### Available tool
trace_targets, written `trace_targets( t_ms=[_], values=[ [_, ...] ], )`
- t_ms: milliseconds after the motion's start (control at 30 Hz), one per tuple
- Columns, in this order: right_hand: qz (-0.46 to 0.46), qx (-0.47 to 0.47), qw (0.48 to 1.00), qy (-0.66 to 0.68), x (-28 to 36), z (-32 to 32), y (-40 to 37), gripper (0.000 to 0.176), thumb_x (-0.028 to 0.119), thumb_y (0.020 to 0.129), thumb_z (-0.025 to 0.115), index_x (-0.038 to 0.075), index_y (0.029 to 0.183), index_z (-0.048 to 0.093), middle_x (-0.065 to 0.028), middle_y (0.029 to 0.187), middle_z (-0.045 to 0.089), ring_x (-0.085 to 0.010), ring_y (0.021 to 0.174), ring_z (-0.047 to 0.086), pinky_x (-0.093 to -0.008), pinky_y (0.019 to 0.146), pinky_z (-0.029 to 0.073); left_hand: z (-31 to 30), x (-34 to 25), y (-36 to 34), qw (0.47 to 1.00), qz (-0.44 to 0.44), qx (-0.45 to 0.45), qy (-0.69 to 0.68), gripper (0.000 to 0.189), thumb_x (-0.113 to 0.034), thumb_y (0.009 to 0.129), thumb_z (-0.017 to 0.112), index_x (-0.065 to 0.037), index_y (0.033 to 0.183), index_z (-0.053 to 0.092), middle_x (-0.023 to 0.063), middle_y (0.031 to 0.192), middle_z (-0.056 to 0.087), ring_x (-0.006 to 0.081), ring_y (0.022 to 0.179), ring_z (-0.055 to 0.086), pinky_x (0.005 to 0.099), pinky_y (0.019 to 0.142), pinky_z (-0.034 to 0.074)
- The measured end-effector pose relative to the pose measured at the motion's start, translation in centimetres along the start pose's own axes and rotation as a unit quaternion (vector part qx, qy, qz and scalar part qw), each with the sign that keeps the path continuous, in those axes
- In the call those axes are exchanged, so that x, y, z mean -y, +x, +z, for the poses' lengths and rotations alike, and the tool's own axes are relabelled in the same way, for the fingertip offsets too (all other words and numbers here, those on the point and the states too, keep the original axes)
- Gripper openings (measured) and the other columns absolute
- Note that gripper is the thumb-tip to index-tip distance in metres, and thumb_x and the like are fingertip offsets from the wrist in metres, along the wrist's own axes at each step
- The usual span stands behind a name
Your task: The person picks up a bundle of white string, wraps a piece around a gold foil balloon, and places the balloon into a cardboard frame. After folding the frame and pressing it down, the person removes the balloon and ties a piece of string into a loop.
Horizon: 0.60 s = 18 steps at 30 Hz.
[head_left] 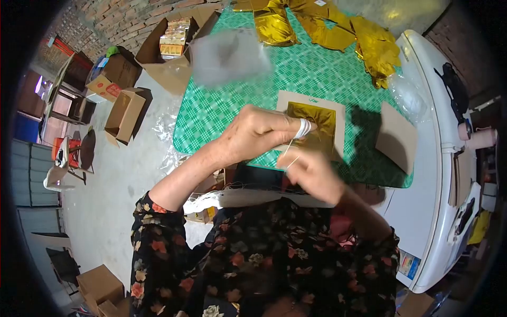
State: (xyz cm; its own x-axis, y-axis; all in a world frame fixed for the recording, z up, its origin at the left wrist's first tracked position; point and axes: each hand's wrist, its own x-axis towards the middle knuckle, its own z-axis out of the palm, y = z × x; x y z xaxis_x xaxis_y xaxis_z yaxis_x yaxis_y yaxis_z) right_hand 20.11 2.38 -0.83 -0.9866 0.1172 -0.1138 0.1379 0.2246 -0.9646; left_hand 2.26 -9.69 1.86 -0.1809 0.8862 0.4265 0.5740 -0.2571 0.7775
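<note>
My left hand point(261, 129) is raised over the near part of the table, its fingers pressed together. White string point(303, 128) is wound in several turns around the fingertips. A thin strand runs down from there to my right hand point(314, 174), which is blurred by motion with its fingers curled on the strand. Beneath the hands lies a gold foil sheet point(326, 132) on a beige card point(340, 113), partly covered by my hands. More white string point(232, 198) hangs in a bundle across my lap.
Crumpled gold foil point(377, 47) lies along the far side of the green checked table point(222, 119). A clear plastic bag point(229, 58) sits at the far left, a cardboard piece point(396, 138) at right. Cardboard boxes point(125, 113) stand on the floor; a white appliance point(430, 174) borders the table's right.
</note>
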Motion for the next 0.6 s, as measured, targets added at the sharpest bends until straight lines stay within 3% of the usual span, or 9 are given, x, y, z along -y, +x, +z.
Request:
trace_targets(
  t_ms=[67, 200, 267, 300, 333, 400, 500, 533, 600],
  values=[
    [-0.137, -0.01, 0.987, -0.087, 3.1, 0.2, -0.9, 0.008, 0.009, 0.099, 0.058, 0.005, 0.098, 0.065, -0.0013, 0.07, 0.058, -0.0126, 0.068, 0.059, -0.0297, 0.063, 0.05, 0.2, 0.0, -0.4, 0.998, -0.047, 0.008, 0.029, 0.02, -0.011, 0.089, 0.074, -0.011, 0.109, 0.077, 0.0093, 0.094, 0.077, 0.0218, 0.08, 0.076, 0.0312, 0.067, 0.059],
    [-0.073, -0.169, 0.981, -0.066, 3.9, -4.8, 0.0, 0.016, 0.012, 0.102, 0.052, 0.001, 0.101, 0.064, -0.0033, 0.083, 0.062, -0.0124, 0.074, 0.06, -0.0295, 0.069, 0.052, 1.1, -0.4, -1.0, 0.999, -0.013, 0.028, -0.011, 0.022, -0.015, 0.089, 0.075, -0.012, 0.111, 0.077, 0.01, 0.092, 0.077, 0.0211, 0.079, 0.076, 0.0315, 0.065, 0.059],
    [-0.142, -0.178, 0.973, -0.042, 1.1, -4.1, 1.2, 0.015, 0.011, 0.102, 0.054, 0.001, 0.1, 0.064, -0.0026, 0.078, 0.06, -0.0111, 0.072, 0.06, -0.029, 0.067, 0.051, 1.1, -0.6, -0.5, 0.999, -0.018, 0.006, -0.035, 0.022, -0.013, 0.091, 0.073, -0.01, 0.113, 0.076, 0.0106, 0.095, 0.077, 0.0199, 0.084, 0.076, 0.0308, 0.07, 0.059],
    [-0.131, -0.128, 0.982, -0.046, -2.8, -0.2, 0.2, 0.014, 0.01, 0.101, 0.057, 0.0, 0.097, 0.065, -0.0027, 0.078, 0.062, -0.01, 0.071, 0.06, -0.0282, 0.066, 0.05, 0.7, -0.7, -0.2, 0.998, -0.04, 0.011, -0.039, 0.023, -0.012, 0.092, 0.072, -0.008, 0.114, 0.076, 0.0111, 0.098, 0.077, 0.0203, 0.088, 0.076, 0.0309, 0.075, 0.06],
    [-0.051, -0.009, 0.999, -0.013, -0.7, 0.2, -0.6, 0.012, 0.009, 0.099, 0.061, 0.0, 0.096, 0.066, -0.0032, 0.08, 0.065, -0.0093, 0.069, 0.061, -0.0276, 0.064, 0.05, 0.5, -0.8, -0.1, 0.997, -0.066, 0.015, -0.045, 0.024, -0.01, 0.092, 0.071, -0.006, 0.116, 0.075, 0.0116, 0.102, 0.077, 0.0206, 0.093, 0.076, 0.031, 0.079, 0.061],
    [-0.076, -0.001, 0.995, -0.06, 3.0, -0.1, -1.6, 0.01, 0.009, 0.097, 0.062, -0.001, 0.096, 0.066, -0.0052, 0.079, 0.066, -0.0109, 0.066, 0.062, -0.0282, 0.061, 0.05, 0.9, 0.0, -0.7, 0.997, -0.067, 0.023, -0.01, 0.023, -0.011, 0.093, 0.072, -0.006, 0.115, 0.076, 0.0112, 0.099, 0.078, 0.0189, 0.088, 0.076, 0.0308, 0.075, 0.061],
    [-0.113, -0.17, 0.972, -0.113, 4.9, -3.5, -1.3, 0.011, 0.007, 0.097, 0.057, 0.0, 0.099, 0.065, -0.0062, 0.077, 0.066, -0.0121, 0.065, 0.062, -0.0279, 0.059, 0.049, 1.5, -0.2, -1.2, 0.997, -0.062, 0.048, -0.022, 0.02, -0.012, 0.091, 0.073, -0.01, 0.11, 0.077, 0.01, 0.09, 0.077, 0.0157, 0.08, 0.075, 0.0288, 0.068, 0.057],
    [-0.139, -0.181, 0.962, -0.148, 3.6, -4.6, -0.2, 0.012, 0.005, 0.096, 0.055, 0.001, 0.101, 0.066, -0.0053, 0.077, 0.066, -0.0116, 0.066, 0.061, -0.027, 0.06, 0.049, 1.8, -0.5, -1.1, 0.995, -0.072, 0.04, -0.05, 0.019, -0.012, 0.092, 0.072, -0.01, 0.111, 0.077, 0.0099, 0.09, 0.077, 0.0144, 0.08, 0.074, 0.0287, 0.068, 0.057],
    [-0.129, -0.142, 0.981, -0.02, 0.2, -3.1, 0.5, 0.014, 0.008, 0.1, 0.055, 0.0, 0.101, 0.066, -0.0038, 0.075, 0.065, -0.0107, 0.064, 0.059, -0.0269, 0.059, 0.048, 1.8, -1.1, -0.9, 0.991, -0.09, 0.019, -0.101, 0.019, -0.012, 0.093, 0.072, -0.009, 0.111, 0.077, 0.0098, 0.09, 0.078, 0.0118, 0.079, 0.073, 0.0286, 0.067, 0.057]
  ],
)
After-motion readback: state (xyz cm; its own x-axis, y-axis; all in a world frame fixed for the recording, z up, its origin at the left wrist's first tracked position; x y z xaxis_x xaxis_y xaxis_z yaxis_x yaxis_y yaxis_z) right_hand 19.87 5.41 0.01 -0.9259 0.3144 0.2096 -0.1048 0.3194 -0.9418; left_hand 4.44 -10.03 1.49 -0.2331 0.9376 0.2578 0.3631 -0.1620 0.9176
